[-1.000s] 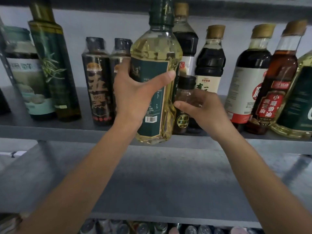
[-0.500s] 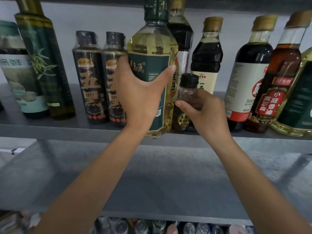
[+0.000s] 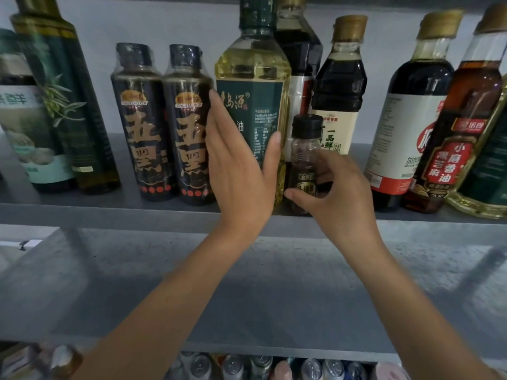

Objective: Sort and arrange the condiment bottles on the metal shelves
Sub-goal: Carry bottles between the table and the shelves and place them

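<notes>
the left hand lies flat and wide open against the tall clear plastic oil bottle with yellow oil and a dark green label. its fingers point straight up the left side and its thumb crosses the label. the palm seems to touch it, though the contact is hard to see. the oil bottle stands upright at the front of the grey metal shelf, just right of two black shrink-wrapped bottles with gold characters. the right hand curls round the small clear bottle with a black cap, thumb at its lower front, holding it upright just right of the oil bottle. dark sauce bottles with tan caps stand behind.
</notes>
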Demonstrator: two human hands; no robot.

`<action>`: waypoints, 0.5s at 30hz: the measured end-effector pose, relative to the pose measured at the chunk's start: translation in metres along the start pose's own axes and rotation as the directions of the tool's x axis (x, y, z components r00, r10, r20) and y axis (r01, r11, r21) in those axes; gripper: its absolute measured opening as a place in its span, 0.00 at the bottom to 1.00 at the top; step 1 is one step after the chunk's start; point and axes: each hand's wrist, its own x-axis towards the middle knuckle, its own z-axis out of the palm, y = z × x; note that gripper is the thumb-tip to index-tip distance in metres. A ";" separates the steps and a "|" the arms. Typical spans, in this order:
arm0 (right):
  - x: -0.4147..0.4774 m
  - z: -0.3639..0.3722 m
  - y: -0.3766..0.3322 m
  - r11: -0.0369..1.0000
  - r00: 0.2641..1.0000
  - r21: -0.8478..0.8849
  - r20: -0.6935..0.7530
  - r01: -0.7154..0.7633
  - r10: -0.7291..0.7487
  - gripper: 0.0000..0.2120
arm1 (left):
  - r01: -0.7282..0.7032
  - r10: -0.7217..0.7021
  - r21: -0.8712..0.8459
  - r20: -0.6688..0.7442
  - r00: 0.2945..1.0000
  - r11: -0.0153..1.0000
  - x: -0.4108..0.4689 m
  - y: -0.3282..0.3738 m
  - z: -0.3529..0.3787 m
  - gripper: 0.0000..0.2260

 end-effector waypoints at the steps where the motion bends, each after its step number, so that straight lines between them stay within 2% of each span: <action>1: -0.002 0.001 0.002 1.000 1.000 0.011 -0.007 -0.010 0.010 0.31 | -0.025 0.025 0.017 0.020 0.999 1.000 -0.003 -0.003 0.000 0.34; 6: -0.002 0.001 0.004 0.993 0.998 0.098 -0.013 -0.060 0.062 0.26 | -0.102 0.097 0.060 0.071 0.993 0.993 -0.025 -0.013 -0.001 0.28; 15: 0.005 0.010 0.007 0.991 0.997 0.110 -0.019 -0.077 0.079 0.25 | -0.124 0.113 0.104 0.105 0.988 0.987 -0.027 -0.017 0.005 0.28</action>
